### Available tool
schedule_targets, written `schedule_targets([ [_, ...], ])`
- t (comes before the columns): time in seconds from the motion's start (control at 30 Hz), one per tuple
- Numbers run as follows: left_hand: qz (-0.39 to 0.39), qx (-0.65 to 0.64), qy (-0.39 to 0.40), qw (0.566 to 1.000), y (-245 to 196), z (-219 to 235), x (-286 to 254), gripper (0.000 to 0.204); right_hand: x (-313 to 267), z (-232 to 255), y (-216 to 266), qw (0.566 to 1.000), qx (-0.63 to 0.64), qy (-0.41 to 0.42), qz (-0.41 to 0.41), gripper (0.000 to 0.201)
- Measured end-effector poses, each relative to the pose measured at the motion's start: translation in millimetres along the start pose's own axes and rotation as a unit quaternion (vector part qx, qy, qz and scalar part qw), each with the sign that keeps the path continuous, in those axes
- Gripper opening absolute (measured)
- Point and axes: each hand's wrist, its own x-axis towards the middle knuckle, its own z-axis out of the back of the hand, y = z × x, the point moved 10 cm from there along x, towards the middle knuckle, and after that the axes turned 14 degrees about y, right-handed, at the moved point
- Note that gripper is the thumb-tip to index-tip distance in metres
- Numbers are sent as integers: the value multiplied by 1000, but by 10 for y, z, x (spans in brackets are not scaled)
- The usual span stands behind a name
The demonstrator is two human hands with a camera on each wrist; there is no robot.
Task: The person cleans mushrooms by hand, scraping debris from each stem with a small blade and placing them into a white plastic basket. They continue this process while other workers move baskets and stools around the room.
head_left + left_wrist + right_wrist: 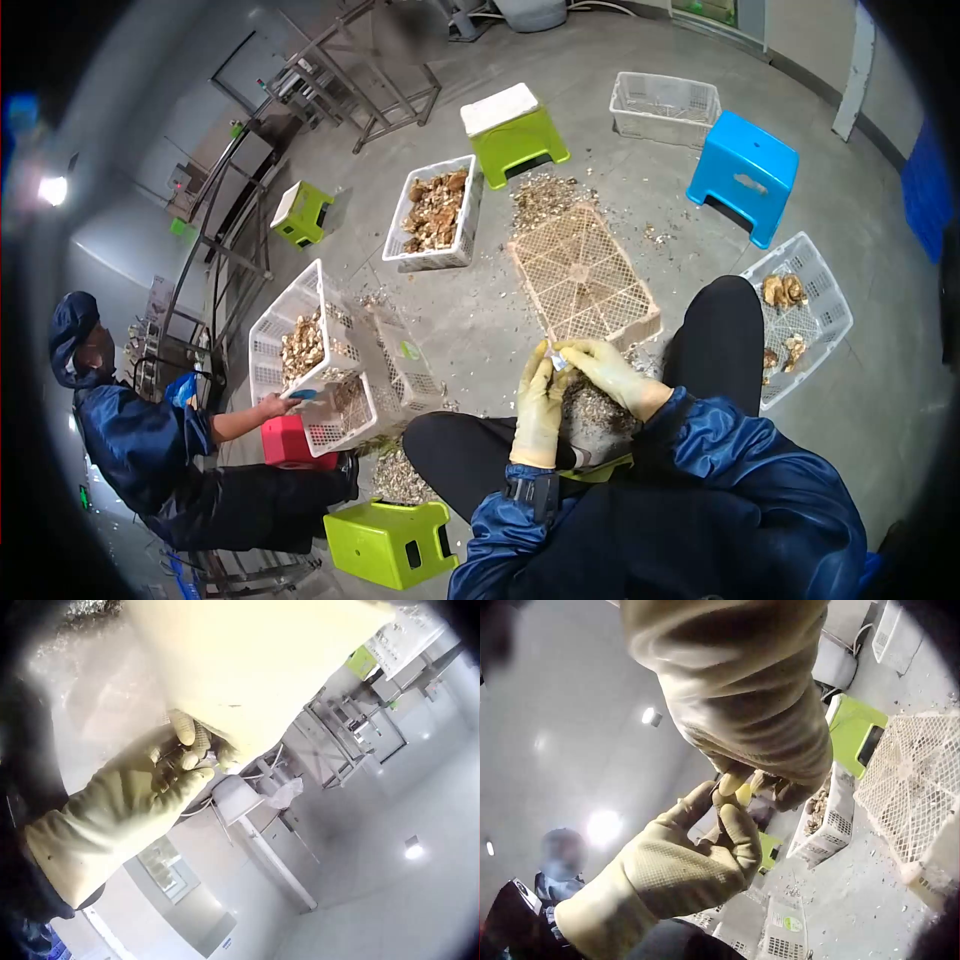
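Both hands wear pale yellow rubber gloves and meet in front of the lap, over the near edge of an upturned, dirty white crate (582,275). Between the fingertips is a small whitish piece (557,361), mostly covered by the gloves; its kind cannot be told. My left hand (540,410) comes up from below and pinches it with curled fingers, thumb and fingertips together (682,862). From the right, my right hand (610,375) pinches at the same piece, its fingertips touching the left ones. In the left wrist view, the right hand (127,802) shows curled fingers.
A crate of brown mushrooms (467,215) stands ahead, and a crate with a few clumps (840,310) at the right. Green stools (515,140) and a blue stool (745,175) stand around. Trimmings litter the floor. Another person (150,430) works at stacked crates (345,345) on the left.
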Motion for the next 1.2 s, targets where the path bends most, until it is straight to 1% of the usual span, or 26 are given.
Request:
schedule_targets([
  [0.03, -3, -4, 4, 1000, 0, -13, 7, 35, 4, -3, -17, 1000, 19, -6, -11, 32],
  [0.17, 6, 2, 4, 1000, 63, -3, 5, 36, -33, 46, 142, 999, -3, -46, 21, 30],
  [0.27, 7, 1, 9, 1000, 79, -20, 22, 36, -2, 72, 50, 999, 25, -43, -6, 31],
  [0.3, 9, -4, 11, 1000, 141, 117, 59, 36, -31, 113, 85, 997, 30, -72, 14, 32],
  [0.4, 22, 70, 2, 997, 150, 106, 61, 35, -13, 252, -34, 989, 103, -105, -2, 33],
  [0.43, 34, 69, 16, 997, 169, 107, 74, 35, -26, 266, 4, 987, 121, -105, -2, 33],
  [0.53, 40, 203, -5, 978, 180, 154, 80, 37, -27, 348, 23, 985, 91, -143, 12, 33],
  [0.57, 35, 207, 5, 978, 170, 139, 78, 52, -6, 309, 4, 986, 113, -120, -4, 32],
  [0.67, -46, 341, -5, 939, -32, -20, -3, 67, -4, 275, 55, 992, 60, -105, 29, 29],
  [0.7, -35, 356, -8, 934, -52, -51, -21, 75, 17, 307, 15, 993, 23, -116, 24, 27],
  [0.8, -46, 340, -32, 939, 45, 291, 40, 73, 55, 297, 3, 991, -60, -111, 42, 26],
  [0.83, -44, 336, -44, 940, 65, 375, 40, 64, 47, 269, 8, 989, -103, -96, 39, 28],
  [0.93, 19, 253, 3, 967, 256, 532, 118, 53, 102, 184, -204, 964, -263, -29, -22, 30],
  [0.97, 13, 268, -18, 963, 264, 579, 100, 45, 172, 139, -337, 964, -266, 8, -19, 31],
  [1.0, 19, 288, -7, 957, 327, 632, 112, 44, 184, 182, -475, 956, -292, 10, -34, 30],
  [1.03, 24, 308, 3, 951, 420, 775, 143, 44, 181, 174, -501, 947, -318, 14, -48, 29],
  [1.07, 28, 328, 12, 944, 464, 812, 153, 44, 185, 177, -554, 937, -344, 18, -61, 28],
  [1.1, 79, 337, -8, 938, 591, 926, 142, 44, 200, 173, -629, 921, -377, 33, -89, 25],
  [1.13, 53, 404, -8, 913, 653, 1006, 158, 50, 225, 196, -735, 903, -412, 49, -114, 23],
  [1.17, 90, 498, -5, 862, 548, 747, 82, 53, 202, 199, -756, 898, -418, 56, -127, 25],
  [1.2, 125, 586, -8, 801, 410, 499, -7, 55, 178, 173, -768, 891, -427, 67, -137, 26],
])
